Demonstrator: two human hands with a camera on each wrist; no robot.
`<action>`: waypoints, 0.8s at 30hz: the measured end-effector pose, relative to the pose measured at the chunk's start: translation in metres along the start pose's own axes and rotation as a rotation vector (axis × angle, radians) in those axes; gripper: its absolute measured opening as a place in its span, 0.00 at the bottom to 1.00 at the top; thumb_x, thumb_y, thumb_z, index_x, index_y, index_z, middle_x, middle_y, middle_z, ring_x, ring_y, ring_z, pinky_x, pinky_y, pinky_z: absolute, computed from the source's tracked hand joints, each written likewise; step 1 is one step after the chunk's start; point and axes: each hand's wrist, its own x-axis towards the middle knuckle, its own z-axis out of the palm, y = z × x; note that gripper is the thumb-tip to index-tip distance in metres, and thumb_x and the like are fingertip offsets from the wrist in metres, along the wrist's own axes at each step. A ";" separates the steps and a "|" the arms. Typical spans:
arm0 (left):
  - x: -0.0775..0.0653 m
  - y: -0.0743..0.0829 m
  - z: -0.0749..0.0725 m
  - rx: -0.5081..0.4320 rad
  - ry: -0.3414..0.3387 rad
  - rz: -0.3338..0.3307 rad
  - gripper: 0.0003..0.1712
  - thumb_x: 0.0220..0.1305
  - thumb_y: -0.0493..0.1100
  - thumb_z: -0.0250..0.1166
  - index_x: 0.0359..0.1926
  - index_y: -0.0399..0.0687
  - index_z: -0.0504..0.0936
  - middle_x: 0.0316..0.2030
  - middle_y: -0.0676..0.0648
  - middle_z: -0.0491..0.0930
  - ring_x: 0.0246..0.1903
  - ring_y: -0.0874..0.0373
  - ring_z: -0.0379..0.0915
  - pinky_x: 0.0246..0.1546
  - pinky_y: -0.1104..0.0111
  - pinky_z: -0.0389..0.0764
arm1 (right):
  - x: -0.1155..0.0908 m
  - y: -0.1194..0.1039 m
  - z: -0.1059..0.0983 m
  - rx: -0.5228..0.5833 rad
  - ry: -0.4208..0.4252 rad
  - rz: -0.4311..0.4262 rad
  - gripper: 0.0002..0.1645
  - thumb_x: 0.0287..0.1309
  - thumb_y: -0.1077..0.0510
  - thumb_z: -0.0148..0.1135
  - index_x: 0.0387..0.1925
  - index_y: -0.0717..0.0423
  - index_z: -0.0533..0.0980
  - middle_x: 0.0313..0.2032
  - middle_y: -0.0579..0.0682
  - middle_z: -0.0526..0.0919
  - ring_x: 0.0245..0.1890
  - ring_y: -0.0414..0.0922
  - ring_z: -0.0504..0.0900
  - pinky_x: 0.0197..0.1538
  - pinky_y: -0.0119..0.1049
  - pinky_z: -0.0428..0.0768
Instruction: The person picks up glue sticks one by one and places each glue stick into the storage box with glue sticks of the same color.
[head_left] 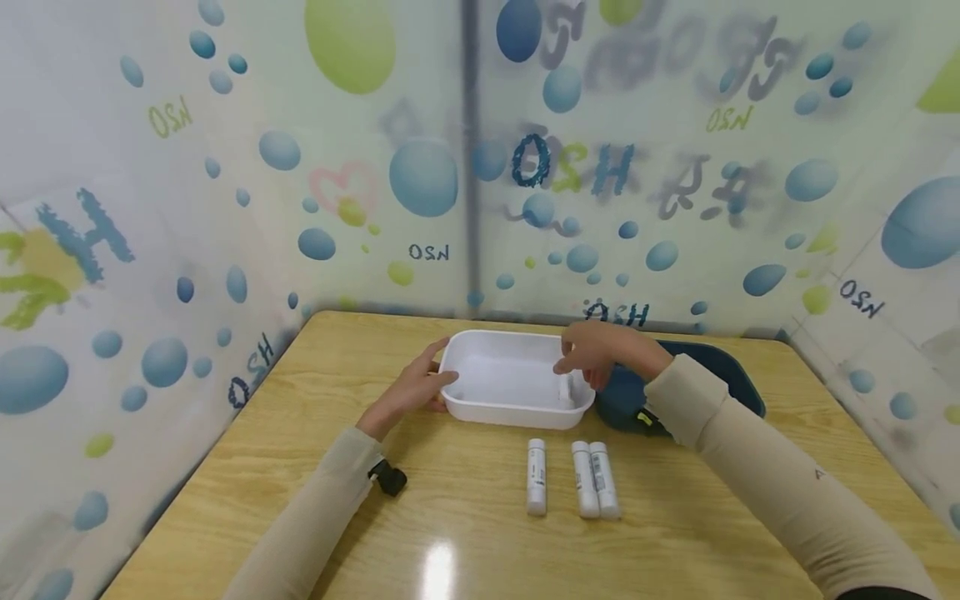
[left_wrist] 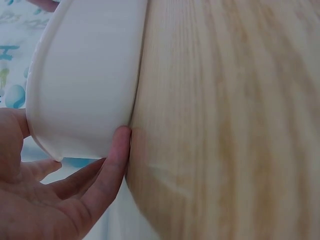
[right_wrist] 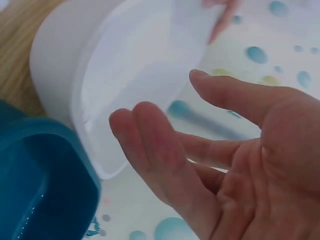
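The person's left hand rests against the left end of a shallow white rectangular plastic tub, thumb up by the rim and fingers along the outer wall. The left wrist view shows this hand with fingers straight and relaxed, a fingertip touching the tub's wall where it meets the pale wooden tabletop; nothing is gripped. A small black clip-like object lies on the table just beside the left forearm.

The tub sits on the table between the two hands, toward the far side of the tabletop. Inside it, at its right end, a small white tube stands or leans just below the right fingers; whether the fingers touch it cannot be told.

Nearer to the person than the hands, three white cylindrical tubes with printed labels lie on the table: one alone, then a pair side by side and touching.

The right hand hovers over the tub's right end. In the right wrist view the hand is spread, fingers loose and apart, palm empty, with the tub beyond the fingertips. Under and beside the right wrist lies a dark blue plastic tray, touching the white tub's right end.
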 end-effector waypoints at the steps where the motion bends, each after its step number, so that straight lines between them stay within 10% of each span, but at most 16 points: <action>1: 0.000 0.000 0.000 -0.001 0.000 0.000 0.42 0.76 0.45 0.60 0.83 0.58 0.50 0.65 0.27 0.70 0.42 0.47 0.83 0.31 0.61 0.90 | -0.006 0.002 0.001 0.014 0.006 -0.018 0.29 0.71 0.45 0.63 0.62 0.63 0.74 0.38 0.59 0.87 0.29 0.47 0.89 0.35 0.38 0.89; 24: -0.001 0.001 0.001 0.006 0.004 0.000 0.41 0.77 0.45 0.60 0.83 0.58 0.50 0.65 0.28 0.69 0.46 0.45 0.82 0.33 0.60 0.91 | -0.093 0.044 0.044 0.244 0.062 -0.156 0.31 0.69 0.45 0.65 0.64 0.58 0.73 0.32 0.50 0.83 0.29 0.45 0.82 0.34 0.41 0.86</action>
